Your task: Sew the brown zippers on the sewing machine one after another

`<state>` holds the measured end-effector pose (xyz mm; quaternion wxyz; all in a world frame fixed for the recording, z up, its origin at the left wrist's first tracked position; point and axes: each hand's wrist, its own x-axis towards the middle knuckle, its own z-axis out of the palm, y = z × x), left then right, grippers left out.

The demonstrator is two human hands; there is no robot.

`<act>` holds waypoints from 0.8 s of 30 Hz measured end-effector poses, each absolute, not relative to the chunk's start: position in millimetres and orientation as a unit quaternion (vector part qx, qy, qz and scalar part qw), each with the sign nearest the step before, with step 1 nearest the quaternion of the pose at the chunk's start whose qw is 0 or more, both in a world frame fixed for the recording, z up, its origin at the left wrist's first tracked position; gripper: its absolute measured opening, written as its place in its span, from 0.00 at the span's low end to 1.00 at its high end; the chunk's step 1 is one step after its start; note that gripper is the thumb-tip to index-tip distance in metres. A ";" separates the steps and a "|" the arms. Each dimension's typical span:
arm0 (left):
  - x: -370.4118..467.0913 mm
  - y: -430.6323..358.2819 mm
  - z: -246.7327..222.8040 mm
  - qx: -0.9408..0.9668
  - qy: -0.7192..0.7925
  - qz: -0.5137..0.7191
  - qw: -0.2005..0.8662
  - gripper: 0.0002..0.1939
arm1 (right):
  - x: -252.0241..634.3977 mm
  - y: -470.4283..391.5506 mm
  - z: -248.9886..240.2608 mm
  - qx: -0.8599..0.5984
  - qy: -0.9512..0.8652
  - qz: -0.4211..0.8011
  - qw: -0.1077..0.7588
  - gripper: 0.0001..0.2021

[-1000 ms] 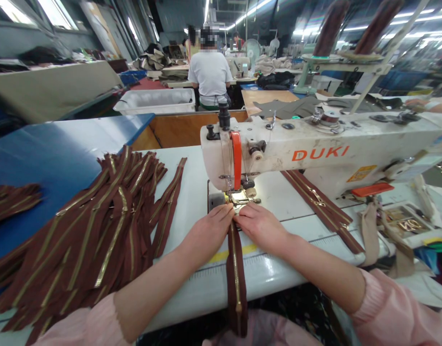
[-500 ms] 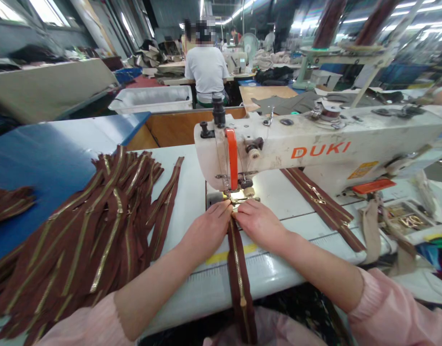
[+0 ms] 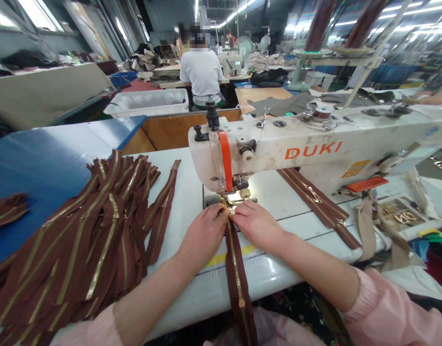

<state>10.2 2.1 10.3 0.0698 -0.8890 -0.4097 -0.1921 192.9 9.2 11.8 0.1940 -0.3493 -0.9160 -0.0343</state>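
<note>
A brown zipper (image 3: 236, 269) with brass-coloured teeth runs from the needle area of the white sewing machine (image 3: 264, 139) down over the table's front edge. My left hand (image 3: 206, 226) pinches its upper end from the left, just in front of the presser foot. From the right, my right hand (image 3: 255, 223) grips the same end, its fingertips close to the left ones. The zipper's top end is partly hidden by my fingers and the machine. A small lamp lights the needle area. Left of my hands lies a large pile of brown zippers (image 3: 72, 250).
Two more zippers lie beside the pile. Another brown zipper (image 3: 314, 202) lies under the machine arm, near a tray of metal parts (image 3: 404, 216). A person in a white shirt (image 3: 202, 72) sits with their back to me beyond a white bin (image 3: 148, 102).
The view has shifted slightly, so the scene sits a little further left. My left fingers have drawn a bit lower and more bent at the zipper's end; my right hand stays beside it.
</note>
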 end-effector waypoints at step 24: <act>10.7 2.5 11.2 -0.899 -0.383 -0.193 0.092 0.13 | 190.9 11.6 13.0 -0.381 -0.907 -0.020 0.181 0.05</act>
